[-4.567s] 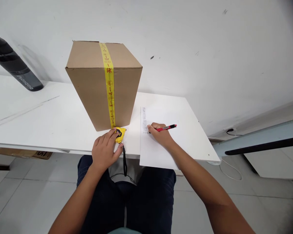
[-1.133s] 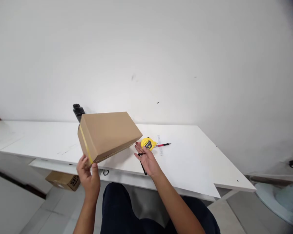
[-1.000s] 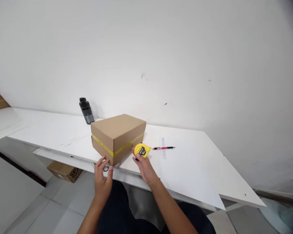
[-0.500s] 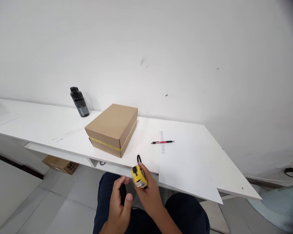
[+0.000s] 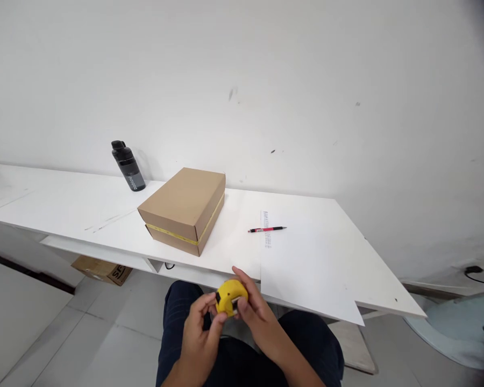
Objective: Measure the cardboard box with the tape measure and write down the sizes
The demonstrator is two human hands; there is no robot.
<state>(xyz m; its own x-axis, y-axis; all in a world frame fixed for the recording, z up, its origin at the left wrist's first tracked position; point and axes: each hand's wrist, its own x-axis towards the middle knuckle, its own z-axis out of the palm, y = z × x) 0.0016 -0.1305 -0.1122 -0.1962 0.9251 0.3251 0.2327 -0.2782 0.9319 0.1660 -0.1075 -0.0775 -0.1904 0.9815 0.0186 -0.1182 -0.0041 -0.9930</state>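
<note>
Above my lap, just in front of the table's near edge, a yellow tape measure [image 5: 228, 294] is held between both hands. My right hand [image 5: 258, 317] grips its right side, with the thumb over the face and the index finger stretched past the top. My left hand [image 5: 201, 328] pinches its lower left corner between thumb and fingertips. No drawn-out blade shows clearly. Beyond the hands, a brown cardboard box [image 5: 181, 196] with a yellow measuring band around its sides rests on the white table [image 5: 237, 215].
A black and red pen [image 5: 267, 229] lies across printed text on a white sheet of paper [image 5: 302, 269], which overhangs the table's front edge. A dark water bottle [image 5: 128, 166] stands at the back left by the wall. Another carton [image 5: 100, 270] sits on the floor below.
My right hand has turned the tape measure so its round face now shows. My left hand has closed onto its left side; before, it was apart from it with fingers spread.
</note>
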